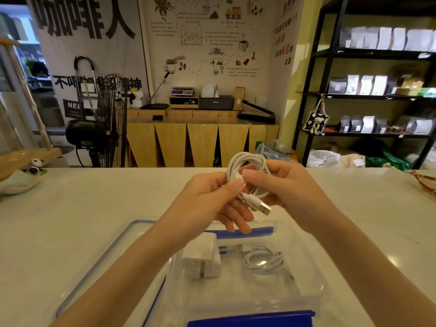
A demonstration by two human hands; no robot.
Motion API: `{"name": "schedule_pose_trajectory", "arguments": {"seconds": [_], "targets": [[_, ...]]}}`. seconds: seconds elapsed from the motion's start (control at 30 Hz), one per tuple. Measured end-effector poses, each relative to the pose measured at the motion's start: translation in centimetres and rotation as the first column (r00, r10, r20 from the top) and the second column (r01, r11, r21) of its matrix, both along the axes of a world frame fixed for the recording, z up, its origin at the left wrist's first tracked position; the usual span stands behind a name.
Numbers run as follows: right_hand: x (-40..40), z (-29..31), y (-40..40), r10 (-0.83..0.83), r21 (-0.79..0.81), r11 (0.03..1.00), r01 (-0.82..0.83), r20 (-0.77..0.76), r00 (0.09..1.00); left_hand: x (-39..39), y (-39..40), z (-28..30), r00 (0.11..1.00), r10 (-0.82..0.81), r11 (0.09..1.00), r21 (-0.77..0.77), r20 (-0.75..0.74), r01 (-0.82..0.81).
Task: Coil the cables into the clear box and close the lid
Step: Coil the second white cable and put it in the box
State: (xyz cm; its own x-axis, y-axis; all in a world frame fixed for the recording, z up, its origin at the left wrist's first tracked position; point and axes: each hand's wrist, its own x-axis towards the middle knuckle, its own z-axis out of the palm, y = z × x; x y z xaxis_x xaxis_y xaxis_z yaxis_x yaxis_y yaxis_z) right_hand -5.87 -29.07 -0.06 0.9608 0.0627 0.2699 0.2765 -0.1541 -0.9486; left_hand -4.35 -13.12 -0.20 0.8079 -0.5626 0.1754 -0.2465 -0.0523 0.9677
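clear box (pixel 313 274) sits nearest on the white counter (pixel 70 208), open, blue latch (pixel 251 320) at its near edge. inside: white charger brick (pixel 203 258) on the left, one coiled white cable (pixel 264 261) to its right, apart from the brick. lid (pixel 103 253) lies flat just left of the box, blue-edged. above the box, both hands hold a second white cable coil (pixel 245 169) in the air: left hand (pixel 212 199) pinches it at thumb and fingers, right hand (pixel 283 187) closed on the other side, USB plug (pixel 265 208) hanging out below. fan (pixel 106 121) and shelves (pixel 368 90) far behind
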Motion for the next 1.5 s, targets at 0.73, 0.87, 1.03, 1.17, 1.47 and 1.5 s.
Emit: {"name": "schedule_pose_trajectory", "arguments": {"seconds": [0.73,0.87,1.03,1.17,1.47,1.5], "targets": [[-1.0,-2.6,-2.7,0.1,-0.303,0.916,-0.264,-0.465,0.88,1.1,0.4,-2.9,0.992,0.032,0.865,0.5,-0.12,0.033],[-1.2,-3.8,-2.0,0.035,-0.385,0.887,-0.253,-0.492,0.87,0.3,0.2,-4.3,0.998,0.047,0.815,0.579,-0.038,-0.016],[-1.7,-4.8,-1.2,0.02,-0.403,0.863,-0.305,-0.576,0.817,-0.7,0.0,-5.2,0.995,0.012,0.725,0.684,0.104,-0.081],[-1.9,-5.9,-0.1,-0.063,-0.558,0.761,-0.33,-0.57,0.819,-0.9,-0.1,-5.2,0.963,-0.079,0.586,0.794,0.257,-0.164],[-1.8,-7.0,1.4,-0.123,-0.755,0.575,-0.316,-0.461,0.879,-1.6,-0.1,-5.9,0.964,-0.149,0.467,0.875,0.219,-0.126],[-1.8,-7.0,1.5,-0.123,-0.767,0.554,-0.323,-0.459,0.88,-1.7,-0.1,-5.9,0.969,-0.147,0.469,0.877,0.197,-0.108]]}}
